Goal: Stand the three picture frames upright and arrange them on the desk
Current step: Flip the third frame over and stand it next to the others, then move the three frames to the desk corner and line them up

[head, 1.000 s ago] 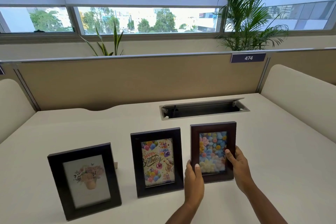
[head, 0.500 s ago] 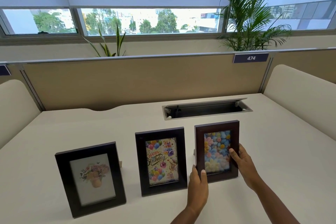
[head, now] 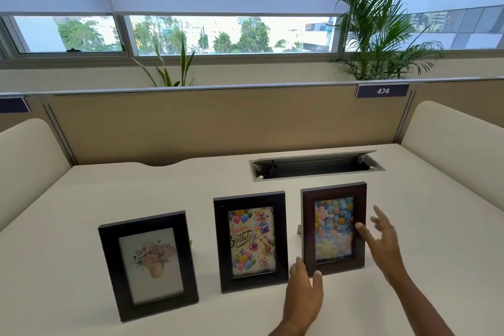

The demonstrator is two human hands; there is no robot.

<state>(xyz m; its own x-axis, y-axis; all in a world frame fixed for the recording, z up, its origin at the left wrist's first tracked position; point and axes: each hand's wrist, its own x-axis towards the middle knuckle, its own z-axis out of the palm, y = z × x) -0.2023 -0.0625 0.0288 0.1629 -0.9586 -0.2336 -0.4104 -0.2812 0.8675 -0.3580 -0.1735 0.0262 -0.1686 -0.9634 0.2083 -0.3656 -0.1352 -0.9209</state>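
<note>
Three picture frames stand upright in a row on the white desk (head: 425, 226). At the left is a black frame with a flower-pot print (head: 148, 264). In the middle is a black frame with a "Happy Birthday" balloon card (head: 251, 240). At the right is a dark brown frame with pastel flowers (head: 334, 228). My left hand (head: 304, 300) hovers open just below the brown frame's lower left corner, fingertips near it. My right hand (head: 381, 243) is open beside the frame's right edge, fingers spread and slightly blurred, holding nothing.
An open cable tray slot (head: 316, 166) is set into the desk behind the frames. A beige partition (head: 218, 123) with a "474" label (head: 382, 91) runs along the back, with padded side panels left and right. Plants stand behind the partition by the window.
Both hands have let go of the brown frame and drawn slightly away from it; the frame stays standing. The view has shifted a little, so the frames appear further right.
</note>
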